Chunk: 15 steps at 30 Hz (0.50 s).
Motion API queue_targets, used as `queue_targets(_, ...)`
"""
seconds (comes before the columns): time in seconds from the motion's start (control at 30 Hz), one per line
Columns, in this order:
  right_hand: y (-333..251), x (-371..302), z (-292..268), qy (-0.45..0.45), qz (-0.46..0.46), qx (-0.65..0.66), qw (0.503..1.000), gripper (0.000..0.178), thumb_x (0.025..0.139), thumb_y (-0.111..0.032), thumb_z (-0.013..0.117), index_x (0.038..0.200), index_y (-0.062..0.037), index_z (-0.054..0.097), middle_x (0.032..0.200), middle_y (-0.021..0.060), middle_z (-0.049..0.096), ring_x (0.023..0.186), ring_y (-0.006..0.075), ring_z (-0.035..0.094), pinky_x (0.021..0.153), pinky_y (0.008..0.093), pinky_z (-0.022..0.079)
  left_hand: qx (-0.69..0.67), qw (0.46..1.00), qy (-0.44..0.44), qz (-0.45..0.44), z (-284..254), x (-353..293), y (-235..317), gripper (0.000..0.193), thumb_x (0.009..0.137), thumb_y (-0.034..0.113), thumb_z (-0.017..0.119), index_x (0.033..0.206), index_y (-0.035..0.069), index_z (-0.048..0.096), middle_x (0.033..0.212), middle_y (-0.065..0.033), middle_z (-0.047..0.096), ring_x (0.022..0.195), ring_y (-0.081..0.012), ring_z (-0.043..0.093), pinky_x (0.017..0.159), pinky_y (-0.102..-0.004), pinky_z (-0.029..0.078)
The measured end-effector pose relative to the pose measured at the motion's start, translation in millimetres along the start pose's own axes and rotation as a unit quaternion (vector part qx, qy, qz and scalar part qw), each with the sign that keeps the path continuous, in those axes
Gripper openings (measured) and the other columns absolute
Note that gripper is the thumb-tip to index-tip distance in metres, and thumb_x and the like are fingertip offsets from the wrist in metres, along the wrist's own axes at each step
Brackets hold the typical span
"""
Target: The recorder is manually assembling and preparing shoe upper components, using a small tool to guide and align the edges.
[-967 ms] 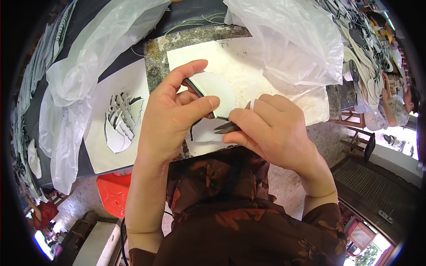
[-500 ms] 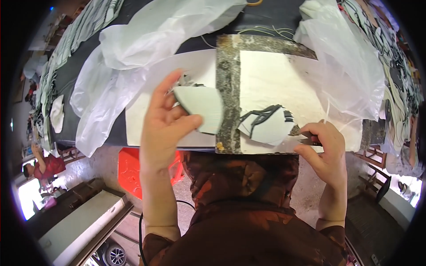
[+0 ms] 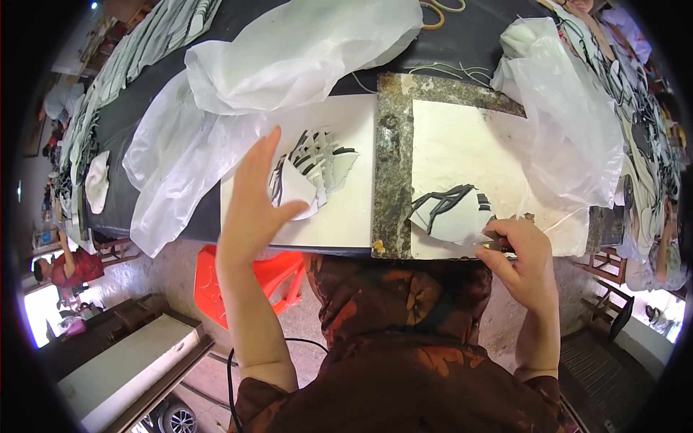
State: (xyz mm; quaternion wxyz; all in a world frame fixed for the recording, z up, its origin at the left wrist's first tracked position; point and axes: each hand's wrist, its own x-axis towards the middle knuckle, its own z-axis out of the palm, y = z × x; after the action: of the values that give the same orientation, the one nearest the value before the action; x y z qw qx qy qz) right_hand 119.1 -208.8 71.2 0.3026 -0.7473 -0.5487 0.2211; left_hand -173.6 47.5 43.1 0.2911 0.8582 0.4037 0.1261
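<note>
My left hand is open and empty, with the thumb spread from the fingers. It is beside a fanned pile of curved white fabric-like pieces with black edges, lying on the left white sheet. At the right, my right hand is closed around a small tool with a dark handle. Fingers mostly hide it, so its exact kind is unclear. Just left of its tip, another stack of white pieces with black strips rests on the right white sheet.
A worn grey-brown board lies beneath the right sheet. Crumpled translucent plastic covers the table behind, and a plastic bag lies at the right. Scissor-like loops show at the far edge. A red stool stands below.
The white piece in my left hand has been let go onto the left pile, and that hand has opened. My right hand keeps the tool near the right stack. The whole view has shifted slightly.
</note>
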Motion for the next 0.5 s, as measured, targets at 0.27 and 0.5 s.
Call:
queue_targets(0.27, -4.5, -12.9, -7.7, -0.018, 0.018, -0.034, 0.999, 0.032, 0.086, -0.031, 0.080, 0.104, -0.0065, 0.070, 0.092, 0.0123, 0.070, 0.084, 0.0322, 0.068, 0.074, 0.0409, 0.053, 0.007, 0.996, -0.072, 0.059, 39.8, 2.0, -12.8, 0.116, 0.065, 0.017, 0.087, 0.164, 0.012, 0.027, 0.167, -0.0232, 0.027, 0.156, -0.0426, 0.021, 0.126, -0.0492, 0.021)
queue_targets(0.5, 3.3, -7.5, 9.3, -0.062, 0.008, 0.040, 0.997, 0.037, 0.095, -0.042, 0.068, 0.112, -0.0099, 0.065, 0.099, 0.0134, 0.068, 0.096, 0.0361, 0.067, 0.081, 0.0458, 0.052, -0.368, 0.866, 0.041, 0.337, -79.8, 8.5, 9.4, 0.082, 0.078, 0.056, 0.082, 0.138, 0.006, 0.054, 0.144, -0.0184, 0.052, 0.127, -0.0347, 0.053, 0.106, -0.0578, 0.042)
